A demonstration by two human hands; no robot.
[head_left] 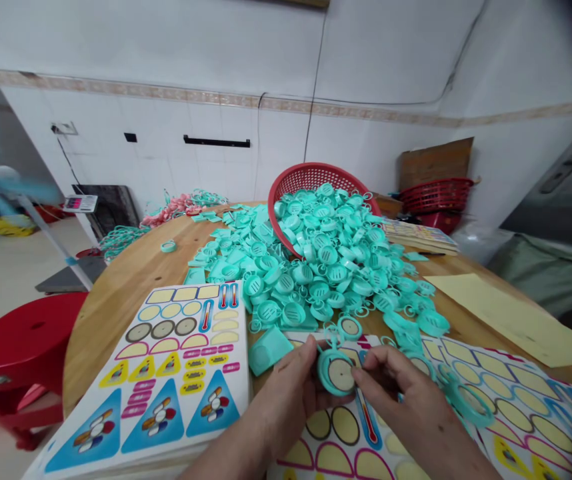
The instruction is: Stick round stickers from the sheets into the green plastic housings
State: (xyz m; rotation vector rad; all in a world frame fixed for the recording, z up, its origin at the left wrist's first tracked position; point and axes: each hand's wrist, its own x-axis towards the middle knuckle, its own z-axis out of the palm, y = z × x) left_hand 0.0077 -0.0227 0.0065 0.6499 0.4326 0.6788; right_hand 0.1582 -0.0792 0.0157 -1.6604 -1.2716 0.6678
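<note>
My left hand [293,380] holds a round teal plastic toy watch [324,375] by its left side, over the sticker sheets. A round beige dial sticker [341,375] with small marks lies on its face. At the right edge of the dial, the thumb and curled fingers of my right hand [399,387] are closed on the watch. Beneath my hands is a sticker sheet [331,437] with gaps in the print. Just beyond the held watch lies another stickered watch [350,327]. More stickered pieces [473,403] lie right of my right hand, partly hidden by it.
A red basket [286,180] tips out a heap of teal pieces [311,267] on the round wooden table [116,280]. A thick sticker stack [166,373] lies left, more sheets [521,400] and yellow paper [516,317] right. A red stool [26,333] stands left.
</note>
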